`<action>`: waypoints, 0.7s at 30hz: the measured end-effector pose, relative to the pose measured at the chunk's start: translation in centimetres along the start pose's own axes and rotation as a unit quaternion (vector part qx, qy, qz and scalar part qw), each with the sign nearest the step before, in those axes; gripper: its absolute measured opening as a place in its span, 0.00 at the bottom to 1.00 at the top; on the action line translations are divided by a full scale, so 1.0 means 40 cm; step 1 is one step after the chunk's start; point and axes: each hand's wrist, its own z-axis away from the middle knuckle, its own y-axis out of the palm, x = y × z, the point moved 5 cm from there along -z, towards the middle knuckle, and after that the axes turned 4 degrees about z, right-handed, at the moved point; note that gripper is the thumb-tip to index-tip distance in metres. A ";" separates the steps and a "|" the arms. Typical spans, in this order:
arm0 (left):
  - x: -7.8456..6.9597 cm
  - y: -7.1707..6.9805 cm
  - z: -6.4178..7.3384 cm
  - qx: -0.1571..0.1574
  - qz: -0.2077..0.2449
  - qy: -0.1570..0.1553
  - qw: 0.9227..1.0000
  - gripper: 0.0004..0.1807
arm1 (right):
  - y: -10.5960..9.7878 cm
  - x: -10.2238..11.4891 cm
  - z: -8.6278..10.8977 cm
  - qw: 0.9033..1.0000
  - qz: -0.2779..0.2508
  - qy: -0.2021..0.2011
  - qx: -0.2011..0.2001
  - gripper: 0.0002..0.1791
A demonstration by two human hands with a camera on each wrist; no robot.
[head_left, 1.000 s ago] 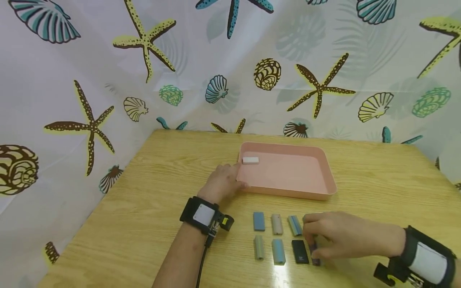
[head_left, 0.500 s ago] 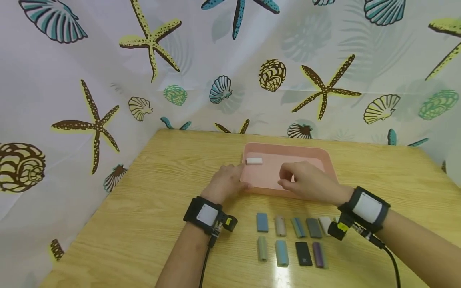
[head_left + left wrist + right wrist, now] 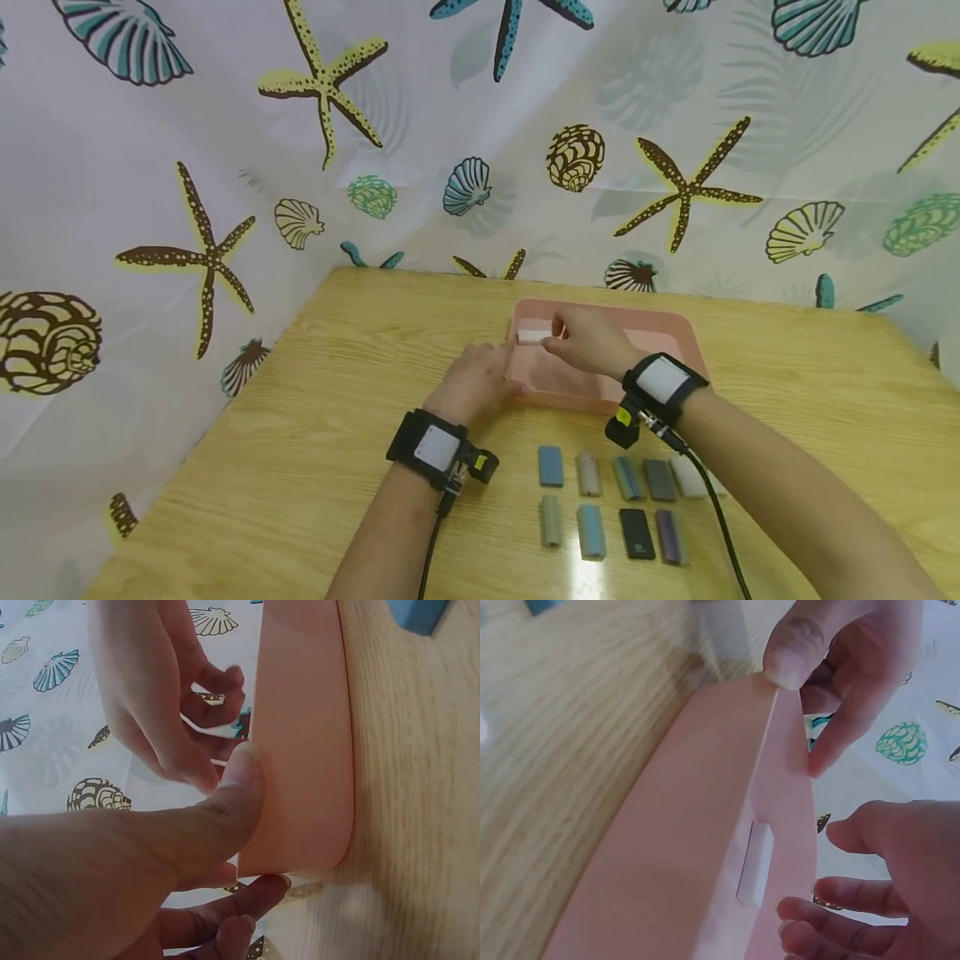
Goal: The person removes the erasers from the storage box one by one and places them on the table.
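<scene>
A shallow pink tray (image 3: 645, 400) lies on the table. My left hand (image 3: 472, 383) grips its near left corner, thumb (image 3: 241, 769) on the front rim and fingers around the left end. Inside the tray, by that end, lies a small white block (image 3: 756, 864). My right hand (image 3: 588, 340) is over the tray, fingertips close to the block in the head view. In the right wrist view, the right hand's thumb (image 3: 851, 829) and fingers are spread apart, with nothing seen between them.
Several small blocks lie in two rows in front of the tray, including a blue one (image 3: 551, 466), a black one (image 3: 637, 533) and a purple one (image 3: 667, 537). My right forearm and its cable (image 3: 716, 500) pass over the right end. A patterned cloth (image 3: 420, 125) hangs behind.
My right hand has moved from beside the purple block, up and left over the tray, to near the white block. The left hand has kept its grip on the tray corner.
</scene>
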 end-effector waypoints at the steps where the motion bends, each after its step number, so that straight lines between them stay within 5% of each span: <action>1: 0.000 0.000 0.000 0.000 -0.004 0.002 1.000 0.41 | 0.006 0.001 -0.011 1.000 0.000 0.007 0.005 0.12; 13: 0.008 0.005 -0.005 -0.001 -0.005 0.003 1.000 0.38 | 0.078 -0.004 -0.101 0.995 0.042 0.062 0.064 0.18; 21: 0.007 0.002 -0.012 -0.006 -0.005 0.004 1.000 0.28 | 0.088 0.009 -0.108 0.992 0.090 0.068 0.053 0.20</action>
